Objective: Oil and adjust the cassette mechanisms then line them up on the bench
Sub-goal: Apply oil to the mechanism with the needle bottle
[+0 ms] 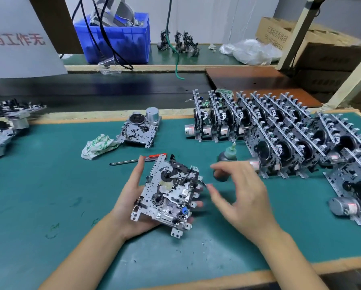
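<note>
Green matting covers the worktop [39, 185], and rows of finished tape players [280, 130] stand on edge at the right. I hold one tape player [167, 195] up off the mat in my left hand [131, 197], gripped by its edges, while my right hand [240, 191] hangs beside it, fingers spread and holding nothing. I think my right arm could knock over the oil bottle [227, 155] just behind it, or bump the rows so they fall.
</note>
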The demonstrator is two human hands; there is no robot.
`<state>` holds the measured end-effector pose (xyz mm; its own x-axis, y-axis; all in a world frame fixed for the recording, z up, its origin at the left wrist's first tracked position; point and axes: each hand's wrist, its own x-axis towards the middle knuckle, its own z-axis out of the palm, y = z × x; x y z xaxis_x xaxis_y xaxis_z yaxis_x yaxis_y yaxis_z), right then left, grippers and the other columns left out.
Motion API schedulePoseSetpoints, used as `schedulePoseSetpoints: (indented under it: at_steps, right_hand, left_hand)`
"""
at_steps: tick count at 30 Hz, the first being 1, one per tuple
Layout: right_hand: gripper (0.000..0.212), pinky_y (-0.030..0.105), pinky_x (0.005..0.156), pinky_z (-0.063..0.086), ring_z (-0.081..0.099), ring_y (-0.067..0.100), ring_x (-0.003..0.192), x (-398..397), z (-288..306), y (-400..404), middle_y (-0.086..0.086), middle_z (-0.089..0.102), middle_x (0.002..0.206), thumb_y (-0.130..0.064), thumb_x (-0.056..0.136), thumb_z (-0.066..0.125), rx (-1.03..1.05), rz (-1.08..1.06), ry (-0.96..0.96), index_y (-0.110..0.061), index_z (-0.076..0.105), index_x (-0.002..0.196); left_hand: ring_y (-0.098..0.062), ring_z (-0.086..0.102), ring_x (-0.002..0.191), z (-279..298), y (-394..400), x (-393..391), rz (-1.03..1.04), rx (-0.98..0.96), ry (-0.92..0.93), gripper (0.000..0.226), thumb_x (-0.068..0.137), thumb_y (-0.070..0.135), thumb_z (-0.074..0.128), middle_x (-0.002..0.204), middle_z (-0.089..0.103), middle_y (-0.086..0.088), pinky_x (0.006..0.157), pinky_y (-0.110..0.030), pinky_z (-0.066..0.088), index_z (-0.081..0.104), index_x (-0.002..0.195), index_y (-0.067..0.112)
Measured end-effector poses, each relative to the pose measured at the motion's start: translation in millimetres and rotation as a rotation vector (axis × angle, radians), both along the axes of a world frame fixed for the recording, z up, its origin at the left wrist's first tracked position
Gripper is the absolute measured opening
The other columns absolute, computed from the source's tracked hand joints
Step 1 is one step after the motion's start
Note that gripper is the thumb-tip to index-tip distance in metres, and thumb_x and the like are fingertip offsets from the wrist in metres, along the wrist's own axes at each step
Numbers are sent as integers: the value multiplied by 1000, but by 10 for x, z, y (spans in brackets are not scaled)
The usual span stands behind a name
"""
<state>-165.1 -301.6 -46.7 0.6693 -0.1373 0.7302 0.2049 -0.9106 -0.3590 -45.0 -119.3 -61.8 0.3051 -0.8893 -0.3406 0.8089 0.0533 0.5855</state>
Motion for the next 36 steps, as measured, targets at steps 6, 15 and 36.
schedulePoseSetpoints:
  at_steps: [6,15,36]
  right_hand:
    - [72,27,73,43,61,20,83,-174,-57,-20,1,65,100,-55,66,65,-430,-38,386,-6,61,119]
    - [57,26,64,31,50,17,65,-260,-79,-85,-8,57,67,-70,77,45,-407,-16,440,-16,64,74]
    - [52,27,60,26,37,18,58,-219,-219,5,-3,42,57,-60,72,62,-248,40,376,-13,48,59]
  left_hand:
    - [-19,72,69,213,-62,146,-234,353,-242,72,62,74,51,81,74,-8,61,-26,57,74,94,14]
    - [-16,68,62,295,76,201,19,571,-776,83,57,85,36,72,73,-2,61,-27,56,73,76,14]
    - [-20,48,28,-9,247,-519,320,1064,-1972,60,53,77,43,30,42,-1,34,-21,31,53,41,18]
